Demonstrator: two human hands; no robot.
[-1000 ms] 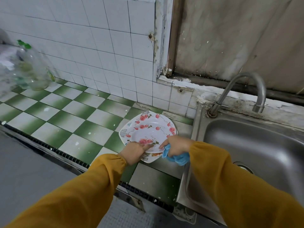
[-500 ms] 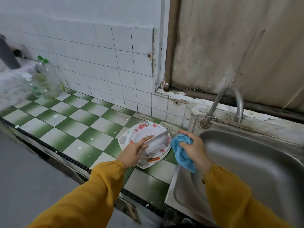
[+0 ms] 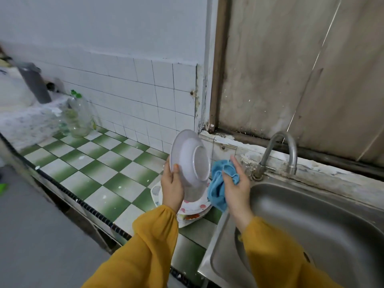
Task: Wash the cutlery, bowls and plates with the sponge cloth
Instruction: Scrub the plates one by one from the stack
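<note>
The left hand (image 3: 172, 188) grips a white plate (image 3: 187, 156) by its rim, raised on edge above the stacked plates (image 3: 196, 206) left of the sink (image 3: 311, 215). Just right, the right hand (image 3: 236, 188) clutches the blue sponge cloth (image 3: 217, 191), fingers loosely closed.

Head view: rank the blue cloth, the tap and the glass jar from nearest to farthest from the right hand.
1. Blue cloth, held in the right hand itself.
2. Tap, behind and to the right, at the sink back edge.
3. Glass jar, far left on the tiled counter.
</note>
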